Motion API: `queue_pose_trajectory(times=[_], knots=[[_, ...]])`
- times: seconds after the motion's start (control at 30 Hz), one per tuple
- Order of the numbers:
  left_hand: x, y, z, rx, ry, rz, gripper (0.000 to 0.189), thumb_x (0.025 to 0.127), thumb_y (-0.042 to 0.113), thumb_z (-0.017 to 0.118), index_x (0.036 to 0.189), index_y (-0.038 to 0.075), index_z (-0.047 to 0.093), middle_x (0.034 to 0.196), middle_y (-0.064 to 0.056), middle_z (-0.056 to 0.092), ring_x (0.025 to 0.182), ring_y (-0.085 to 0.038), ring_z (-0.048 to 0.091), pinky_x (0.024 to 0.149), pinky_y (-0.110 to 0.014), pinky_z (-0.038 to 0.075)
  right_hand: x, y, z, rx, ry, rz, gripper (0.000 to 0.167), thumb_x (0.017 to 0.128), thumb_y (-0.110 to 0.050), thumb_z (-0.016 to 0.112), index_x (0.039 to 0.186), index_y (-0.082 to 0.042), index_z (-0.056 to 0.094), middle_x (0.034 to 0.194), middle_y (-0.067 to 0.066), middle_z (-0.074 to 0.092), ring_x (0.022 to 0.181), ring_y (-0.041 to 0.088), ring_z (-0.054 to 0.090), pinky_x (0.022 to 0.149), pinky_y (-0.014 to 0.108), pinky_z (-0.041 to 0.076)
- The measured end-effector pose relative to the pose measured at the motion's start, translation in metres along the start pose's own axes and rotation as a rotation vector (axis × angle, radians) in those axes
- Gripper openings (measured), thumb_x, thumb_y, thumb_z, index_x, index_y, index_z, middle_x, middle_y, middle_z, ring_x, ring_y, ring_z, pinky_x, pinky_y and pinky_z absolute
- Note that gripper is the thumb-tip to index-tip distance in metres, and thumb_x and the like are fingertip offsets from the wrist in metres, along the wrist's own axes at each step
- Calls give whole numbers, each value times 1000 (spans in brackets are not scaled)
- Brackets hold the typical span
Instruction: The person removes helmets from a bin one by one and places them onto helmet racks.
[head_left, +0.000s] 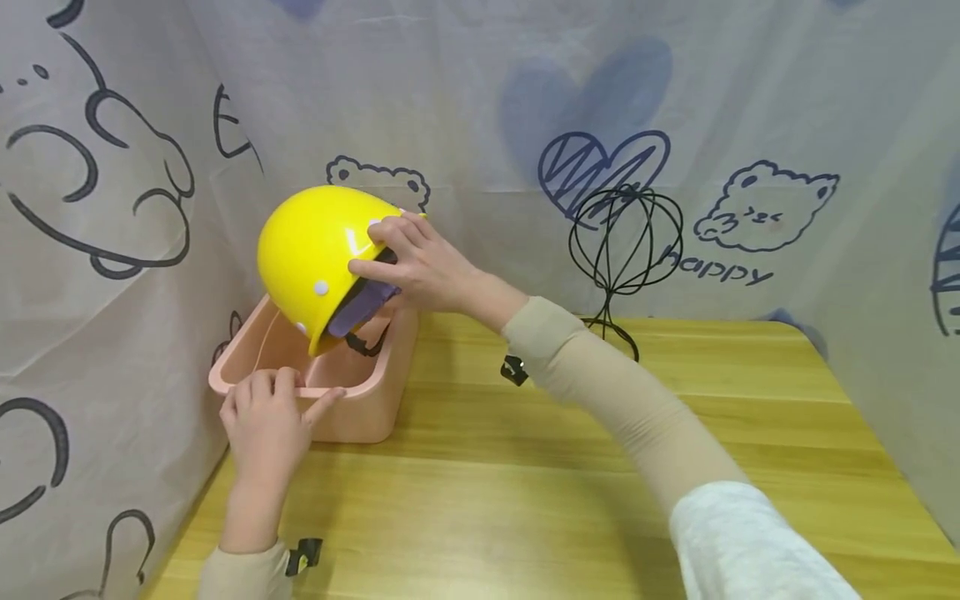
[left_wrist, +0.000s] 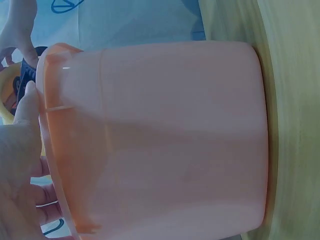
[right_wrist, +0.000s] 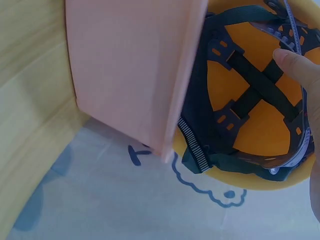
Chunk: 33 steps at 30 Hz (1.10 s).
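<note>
A yellow safety helmet (head_left: pixel 303 242) is tilted over the pink bin (head_left: pixel 356 421), its open underside facing toward the right. My right hand (head_left: pixel 427 262) grips the helmet by its rim. In the right wrist view the thumb reaches inside the shell, near the dark crossed straps (right_wrist: pixel 257 80). A black chin strap (head_left: pixel 367 344) dangles by the bin's right rim. My left hand (head_left: pixel 266 429) holds the bin's near rim, fingers hooked over the edge. From the left wrist, the bin's wall (left_wrist: pixel 170 140) fills most of the view, with the left thumb beside its rim.
Behind my right forearm stands a black wire stand (head_left: pixel 609 292) with a balloon-shaped cage top. The wooden table (head_left: pixel 525 492) is bordered by hanging printed cloth (head_left: pixel 465 108) at the back and both sides. The bin stands near the left cloth.
</note>
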<state>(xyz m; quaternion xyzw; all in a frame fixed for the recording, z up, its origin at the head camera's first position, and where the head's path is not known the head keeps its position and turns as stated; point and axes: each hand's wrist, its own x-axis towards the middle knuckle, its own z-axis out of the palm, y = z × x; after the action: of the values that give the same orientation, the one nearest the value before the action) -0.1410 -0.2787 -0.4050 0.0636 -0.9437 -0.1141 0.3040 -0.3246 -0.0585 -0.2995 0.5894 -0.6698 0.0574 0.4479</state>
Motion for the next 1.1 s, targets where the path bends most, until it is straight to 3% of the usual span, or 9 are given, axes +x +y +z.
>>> queue_pose_trajectory(times=[0.2, 0.4, 0.57, 0.77, 1.1], knots=[[0, 2, 0, 4, 28, 9, 57, 74, 50, 77, 94, 2, 54, 99, -25, 53, 101, -47, 46, 89, -64, 36, -2, 10, -14, -24, 5, 6, 55, 81, -53, 72, 126, -27, 55, 126, 16, 42, 118, 32, 40, 108, 49, 33], [-2, 1, 0, 10, 2, -17, 57, 76, 51, 75, 95, 2, 54, 101, -25, 52, 103, -47, 46, 92, -64, 35, -3, 18, -25, -78, 29, 10, 57, 78, -48, 77, 125, -25, 56, 126, 17, 41, 116, 34, 41, 105, 51, 34], [-1, 1, 0, -10, 0, -21, 56, 76, 51, 75, 95, 3, 53, 100, -24, 52, 103, -47, 45, 93, -64, 34, -2, 26, -35, -91, 59, 8, 54, 81, -51, 73, 125, -26, 55, 125, 18, 42, 115, 34, 41, 105, 51, 34], [0, 3, 0, -28, -53, -52, 56, 81, 55, 70, 97, 4, 52, 106, -24, 51, 108, -46, 43, 96, -65, 30, -3, 35, -47, -120, 99, -2, 55, 80, -54, 73, 123, -26, 55, 123, 17, 43, 114, 34, 42, 104, 51, 36], [0, 2, 2, -29, 10, -23, 57, 77, 51, 75, 96, 2, 52, 104, -24, 51, 105, -46, 44, 95, -65, 32, -12, 53, -69, -122, 149, -16, 53, 81, -49, 73, 124, -25, 52, 122, 18, 41, 113, 36, 41, 100, 52, 37]])
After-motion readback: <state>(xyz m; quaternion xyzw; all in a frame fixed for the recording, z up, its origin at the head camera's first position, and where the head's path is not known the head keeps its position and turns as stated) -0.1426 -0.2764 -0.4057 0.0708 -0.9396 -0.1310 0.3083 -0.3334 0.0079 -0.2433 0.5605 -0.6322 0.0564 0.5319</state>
